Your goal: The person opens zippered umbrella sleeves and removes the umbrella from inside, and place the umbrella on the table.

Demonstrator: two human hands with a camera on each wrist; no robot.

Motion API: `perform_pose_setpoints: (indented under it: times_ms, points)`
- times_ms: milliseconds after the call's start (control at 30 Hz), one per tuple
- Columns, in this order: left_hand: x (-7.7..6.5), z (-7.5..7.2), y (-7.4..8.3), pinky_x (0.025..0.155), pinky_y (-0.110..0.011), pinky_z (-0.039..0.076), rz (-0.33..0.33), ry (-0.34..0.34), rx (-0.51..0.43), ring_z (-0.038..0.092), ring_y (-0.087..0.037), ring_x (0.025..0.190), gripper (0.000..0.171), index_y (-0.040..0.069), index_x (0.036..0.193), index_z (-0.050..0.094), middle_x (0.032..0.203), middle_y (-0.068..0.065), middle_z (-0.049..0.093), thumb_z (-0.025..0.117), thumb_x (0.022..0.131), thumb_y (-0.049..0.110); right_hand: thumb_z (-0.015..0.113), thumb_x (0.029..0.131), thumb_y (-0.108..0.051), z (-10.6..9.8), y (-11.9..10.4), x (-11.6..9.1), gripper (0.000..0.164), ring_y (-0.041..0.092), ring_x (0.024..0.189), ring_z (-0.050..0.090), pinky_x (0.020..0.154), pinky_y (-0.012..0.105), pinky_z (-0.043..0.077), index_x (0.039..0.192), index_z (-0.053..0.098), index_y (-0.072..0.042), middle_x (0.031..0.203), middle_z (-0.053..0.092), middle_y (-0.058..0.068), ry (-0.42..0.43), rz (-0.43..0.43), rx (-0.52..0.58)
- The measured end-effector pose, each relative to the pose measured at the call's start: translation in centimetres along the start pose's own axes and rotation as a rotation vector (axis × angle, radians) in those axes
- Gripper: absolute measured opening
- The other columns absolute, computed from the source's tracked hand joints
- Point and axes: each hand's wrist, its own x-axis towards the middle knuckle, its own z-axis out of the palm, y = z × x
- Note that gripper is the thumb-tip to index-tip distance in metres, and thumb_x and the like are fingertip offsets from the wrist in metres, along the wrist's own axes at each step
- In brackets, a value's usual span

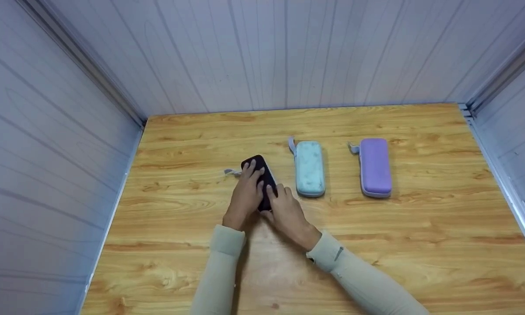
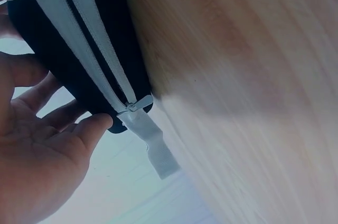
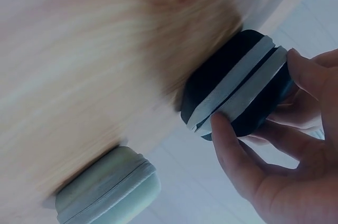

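A black zippered case (image 1: 269, 178) lies slanted on the wooden table. My left hand (image 1: 247, 192) holds its left side and top, fingers bent over the lid. In the left wrist view, the zipper pull (image 2: 141, 102) sits at one end beside a grey fabric strap (image 2: 161, 155). A dark gap runs between the two light zipper tapes. My right hand (image 1: 288, 214) grips the near right end; in the right wrist view, its thumb and a finger press the edge of the zipper tape (image 3: 253, 86). The case's inside is hidden.
A mint marbled case (image 1: 310, 168) stands just right of the black one, a strap at its upper left. Farther right lies a purple case (image 1: 375, 166). White panel walls (image 1: 262, 57) border the wooden table (image 1: 442, 197) at the back and sides.
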Motion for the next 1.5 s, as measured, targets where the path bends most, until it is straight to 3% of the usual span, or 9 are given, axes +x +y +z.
perform_pose_setpoints:
  times_ms: [667, 1000, 1100, 1233, 1367, 1500]
  points:
    - [0.6, 0.0, -0.2, 0.127, -0.055, 0.026, 0.055, -0.051, -0.098, 0.024, -0.044, 0.159, 0.039, -0.005, 0.147, 0.057, 0.168, -0.023, 0.034, 0.049, 0.109, 0.000, 0.086, 0.088, -0.014, 0.1, -0.6, -0.3, 0.057, 0.035, 0.096, 0.061, 0.077, 0.040, 0.061, 0.137, 0.065, 0.008, 0.115, 0.060, 0.023, -0.032, 0.062, 0.100]
    - [0.3, 0.2, 0.0, 0.126, -0.054, 0.029, 0.086, -0.035, -0.130, 0.025, -0.044, 0.158, 0.039, -0.004, 0.147, 0.057, 0.168, -0.020, 0.036, 0.048, 0.109, -0.002, 0.081, 0.090, -0.006, 0.2, -0.5, -0.7, 0.051, 0.036, 0.099, 0.061, 0.085, 0.042, 0.059, 0.137, 0.067, 0.006, 0.118, 0.060, 0.023, -0.028, 0.081, 0.142]
    - [0.1, 0.4, -0.1, 0.123, -0.055, 0.033, 0.100, 0.003, -0.112, 0.029, -0.045, 0.156, 0.039, -0.005, 0.146, 0.058, 0.165, -0.022, 0.040, 0.049, 0.108, -0.003, 0.080, 0.090, -0.004, 0.1, -0.3, -0.9, 0.050, 0.037, 0.101, 0.062, 0.087, 0.043, 0.058, 0.136, 0.067, 0.007, 0.119, 0.061, 0.022, -0.025, 0.075, 0.174]
    - [-0.6, 1.2, 0.3, 0.116, -0.054, 0.044, 0.104, 0.110, -0.044, 0.037, -0.046, 0.152, 0.038, -0.003, 0.143, 0.062, 0.160, -0.022, 0.048, 0.052, 0.107, -0.004, 0.076, 0.090, 0.003, -0.1, 0.4, -1.1, 0.047, 0.038, 0.104, 0.064, 0.091, 0.045, 0.057, 0.136, 0.067, 0.008, 0.120, 0.062, 0.022, -0.027, 0.098, 0.316]
    - [-1.6, 2.0, 1.5, 0.105, -0.052, 0.054, 0.037, 0.215, 0.034, 0.045, -0.045, 0.148, 0.036, -0.001, 0.140, 0.066, 0.156, -0.021, 0.053, 0.055, 0.106, -0.004, 0.071, 0.088, 0.011, -0.2, 1.1, -1.2, 0.044, 0.029, 0.096, 0.066, 0.084, 0.039, 0.059, 0.132, 0.068, 0.008, 0.119, 0.063, 0.020, 0.003, 0.158, 0.479]
    - [-2.7, 2.3, 2.8, 0.102, -0.054, 0.056, -0.009, 0.267, 0.049, 0.049, -0.047, 0.143, 0.034, -0.003, 0.139, 0.066, 0.153, -0.024, 0.054, 0.057, 0.107, 0.003, 0.064, 0.090, 0.014, -0.3, 1.8, -1.3, 0.038, 0.028, 0.095, 0.067, 0.082, 0.040, 0.059, 0.128, 0.064, 0.007, 0.117, 0.064, 0.020, 0.019, 0.204, 0.549]
